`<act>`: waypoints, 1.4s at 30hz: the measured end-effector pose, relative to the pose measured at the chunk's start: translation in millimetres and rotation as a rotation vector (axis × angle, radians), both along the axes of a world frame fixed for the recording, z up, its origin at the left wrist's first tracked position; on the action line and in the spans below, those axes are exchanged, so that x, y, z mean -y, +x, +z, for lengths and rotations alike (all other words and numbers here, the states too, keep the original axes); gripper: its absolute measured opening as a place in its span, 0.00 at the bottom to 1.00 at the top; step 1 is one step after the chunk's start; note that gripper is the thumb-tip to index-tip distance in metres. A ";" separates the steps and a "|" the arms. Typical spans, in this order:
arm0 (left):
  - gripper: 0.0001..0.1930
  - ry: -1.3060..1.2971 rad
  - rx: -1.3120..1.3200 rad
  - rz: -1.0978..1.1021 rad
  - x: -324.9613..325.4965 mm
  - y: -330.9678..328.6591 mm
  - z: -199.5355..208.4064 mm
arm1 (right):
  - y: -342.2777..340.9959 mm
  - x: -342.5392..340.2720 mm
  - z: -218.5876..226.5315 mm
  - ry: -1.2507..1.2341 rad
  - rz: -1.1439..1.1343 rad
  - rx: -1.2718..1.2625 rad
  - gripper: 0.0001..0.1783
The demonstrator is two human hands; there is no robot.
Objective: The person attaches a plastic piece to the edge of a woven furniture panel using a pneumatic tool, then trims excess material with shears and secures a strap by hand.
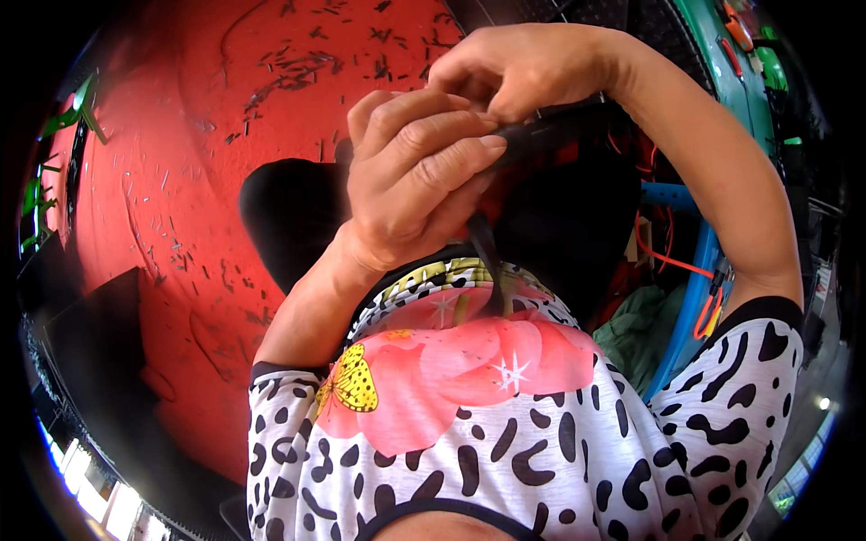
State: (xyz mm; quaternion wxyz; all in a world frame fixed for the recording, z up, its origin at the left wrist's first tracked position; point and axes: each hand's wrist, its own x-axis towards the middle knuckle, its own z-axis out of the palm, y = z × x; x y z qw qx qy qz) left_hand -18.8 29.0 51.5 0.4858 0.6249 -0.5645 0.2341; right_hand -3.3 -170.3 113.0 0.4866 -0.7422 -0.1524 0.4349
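My left hand (419,167) is closed over my lap, its fingers curled together. A narrow black strip (484,242) comes out below its fingers and hangs toward my shirt; the hand appears to grip it. Just beyond, my right hand (532,68) is bent with thumb and fingers pinched, close against the left fingertips. What lies in that pinch is hidden by the fingers. A dark, band-like piece (555,126) stretches to the right below the right hand; I cannot tell whether it joins the strip.
Many small dark scraps (298,68) lie scattered over the red floor (180,207). On the right are a green work surface (713,45) with tools, a blue frame (690,302), orange-red cords (672,257) and green cloth (640,320). A dark panel (99,334) stands at left.
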 end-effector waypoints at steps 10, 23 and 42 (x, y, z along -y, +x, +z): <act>0.19 -0.082 -0.192 -0.047 7.9 1.2 -12.3 | -0.9 5.2 4.4 0.009 -0.015 0.121 0.19; 0.21 -0.138 -0.375 -0.088 5.6 0.7 -18.4 | -68.1 -32.9 3.2 -0.265 -0.283 1.624 0.13; 0.24 -0.231 -0.451 -0.106 12.6 -15.0 -24.9 | -119.9 -56.7 8.8 -0.212 -0.168 1.653 0.10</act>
